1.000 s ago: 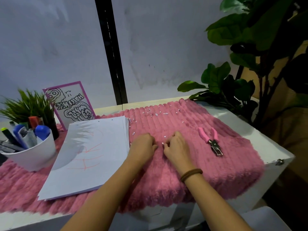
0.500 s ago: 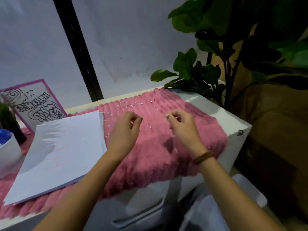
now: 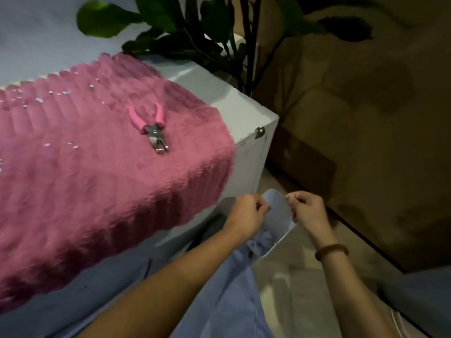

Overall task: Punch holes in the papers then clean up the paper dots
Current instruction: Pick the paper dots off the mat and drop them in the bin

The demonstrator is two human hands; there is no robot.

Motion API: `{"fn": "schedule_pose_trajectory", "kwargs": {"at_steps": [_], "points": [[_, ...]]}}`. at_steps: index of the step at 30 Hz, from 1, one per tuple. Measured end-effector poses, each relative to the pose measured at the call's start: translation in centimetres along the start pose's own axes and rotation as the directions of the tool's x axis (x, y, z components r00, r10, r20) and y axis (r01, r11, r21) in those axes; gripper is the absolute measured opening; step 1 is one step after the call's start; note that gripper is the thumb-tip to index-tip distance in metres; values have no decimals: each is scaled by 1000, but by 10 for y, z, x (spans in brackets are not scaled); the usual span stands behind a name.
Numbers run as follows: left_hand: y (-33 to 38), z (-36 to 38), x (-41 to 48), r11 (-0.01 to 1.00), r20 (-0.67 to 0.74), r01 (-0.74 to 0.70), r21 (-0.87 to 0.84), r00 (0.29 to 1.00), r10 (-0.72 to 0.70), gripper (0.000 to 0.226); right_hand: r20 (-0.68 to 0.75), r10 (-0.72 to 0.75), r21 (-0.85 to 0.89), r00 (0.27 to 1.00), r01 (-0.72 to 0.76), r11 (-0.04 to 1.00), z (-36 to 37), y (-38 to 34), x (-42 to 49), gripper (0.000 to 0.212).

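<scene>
Dim floor beside the white worktop (image 3: 234, 106): over a pale plastic bin (image 3: 278, 208), the left hand (image 3: 246, 213) and right hand (image 3: 308, 211) hang with fingers curled, tips pressed to thumbs. Whether they pinch anything is too small to tell. Toward ten o'clock lies a pink-handled metal hole punch (image 3: 152, 125), and farther along, white paper dots (image 3: 50, 92) are scattered on pink ribbed fleece cloth (image 3: 97, 191). The left hand is nearer them.

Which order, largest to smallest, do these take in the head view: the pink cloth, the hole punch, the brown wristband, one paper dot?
1. pink cloth
2. hole punch
3. brown wristband, nearer the camera, so this pair is unsure
4. paper dot
</scene>
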State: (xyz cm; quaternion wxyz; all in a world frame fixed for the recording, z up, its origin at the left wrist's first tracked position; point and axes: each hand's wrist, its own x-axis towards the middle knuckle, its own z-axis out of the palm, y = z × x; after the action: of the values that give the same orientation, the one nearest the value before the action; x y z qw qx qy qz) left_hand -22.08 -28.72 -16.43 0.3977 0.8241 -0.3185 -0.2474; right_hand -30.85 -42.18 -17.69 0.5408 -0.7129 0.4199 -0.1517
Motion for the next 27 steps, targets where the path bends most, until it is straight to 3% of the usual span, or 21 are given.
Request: {"fn": "schedule_pose_trajectory", "kwargs": {"at_steps": [4,7,11,17,22,27], "points": [[-38,38,42,980,44,197,19,979,-197,29,-1,158,-36,987,-158,987,23,57,35,14],[-54,57,62,962,80,262,79,960,-268,27,-24,200,-83,979,-202,976,36,86,56,13],[-65,63,74,949,159,215,230,954,-255,21,0,286,-103,958,-284,953,45,108,74,19],[-69,68,85,879,103,216,425,953,-284,24,-90,350,-16,933,-353,936,52,120,86,7],[-78,68,80,926,90,166,338,974,-208,16,-132,332,-63,934,-342,938,57,121,84,5],[-78,70,77,955,177,105,279,971,-158,33,-139,305,-106,942,-320,941,56,122,75,16]]}}
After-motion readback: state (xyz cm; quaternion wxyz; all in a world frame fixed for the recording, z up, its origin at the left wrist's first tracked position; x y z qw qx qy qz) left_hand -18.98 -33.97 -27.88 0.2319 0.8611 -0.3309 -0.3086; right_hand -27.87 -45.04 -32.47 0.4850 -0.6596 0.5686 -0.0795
